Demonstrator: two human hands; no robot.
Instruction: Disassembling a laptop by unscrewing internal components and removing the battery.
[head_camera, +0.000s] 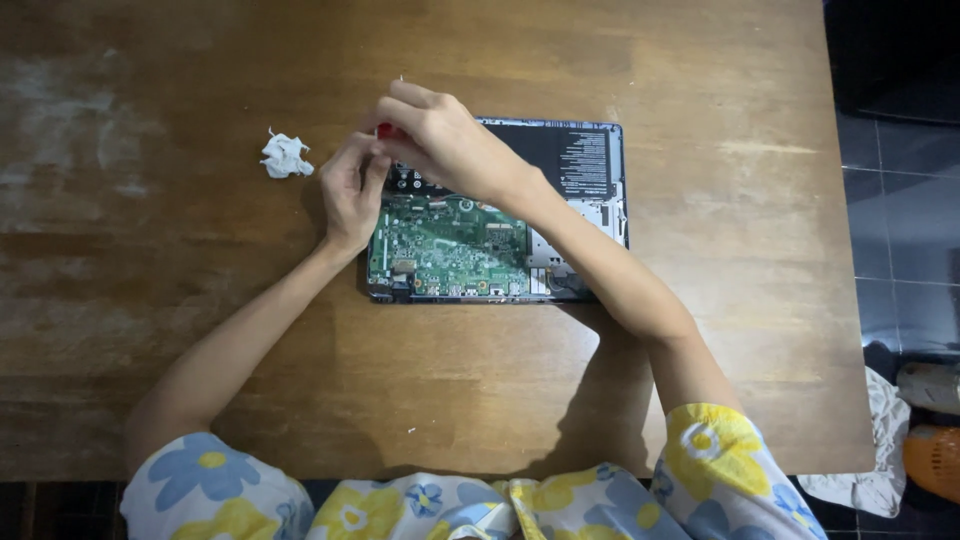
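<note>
Wooden worktop (200, 330) carries an opened laptop (497, 212). At its far-left corner, right hand (440, 140) pinches a red-handled tool (386, 130); left hand (350, 190) is curled beside it. A slip may scratch the green board (450, 250).

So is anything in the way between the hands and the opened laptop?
Nothing visible. The right hand, holding a small red-handled tool, and the left hand are both right at the top-left corner of the opened laptop. The crumpled tissue lies off to the left.

A worn wooden table (700, 330) carries an opened laptop (500, 215) near its middle, and a crumpled white tissue (285, 156) lies to the left of it.
</note>
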